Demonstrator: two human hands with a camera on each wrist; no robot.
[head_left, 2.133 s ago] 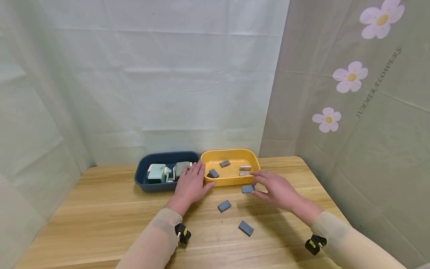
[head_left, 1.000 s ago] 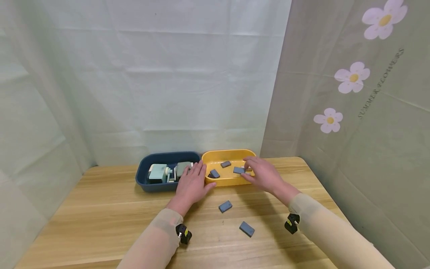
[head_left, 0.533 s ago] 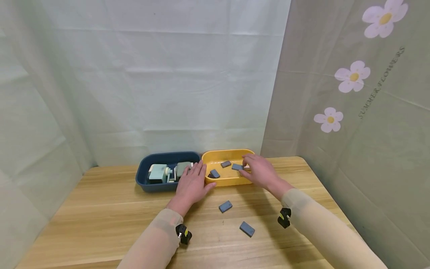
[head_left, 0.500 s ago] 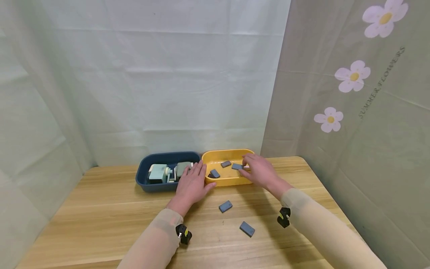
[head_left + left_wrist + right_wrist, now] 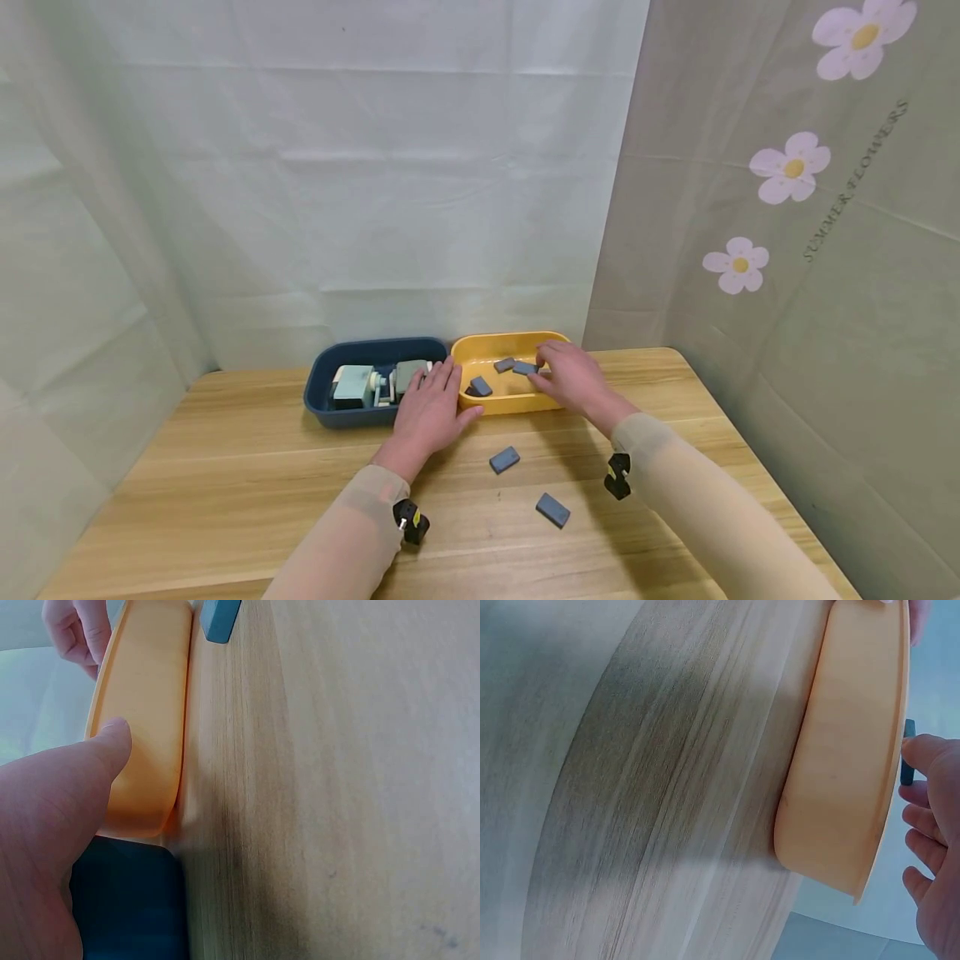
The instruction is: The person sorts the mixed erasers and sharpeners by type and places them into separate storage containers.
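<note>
My right hand (image 5: 573,379) is over the yellow tray (image 5: 517,406), pinching a small grey-blue rectangular block (image 5: 526,367) by its right end. In the right wrist view, thumb and forefinger grip that block (image 5: 908,752) just beyond the tray rim. My left hand (image 5: 430,410) rests with its fingers extended where the yellow tray meets the navy tray (image 5: 348,421). Its thumb lies on the yellow tray's outer wall in the left wrist view. Inside the yellow tray are more grey-blue blocks, one near the far side (image 5: 504,365) and another block (image 5: 481,386) at front left.
Two grey-blue blocks, a nearer block (image 5: 552,510) and a farther block (image 5: 504,459), lie on the wooden table (image 5: 225,500). The navy tray holds a pale green boxy object (image 5: 352,385) and a grey-green one (image 5: 408,373). Cloth curtains (image 5: 375,192) stand behind and beside the table.
My right hand has picked up the block from the table before the yellow tray and carried it over the rim, up and left, to near the far block. The left hand stays put.
</note>
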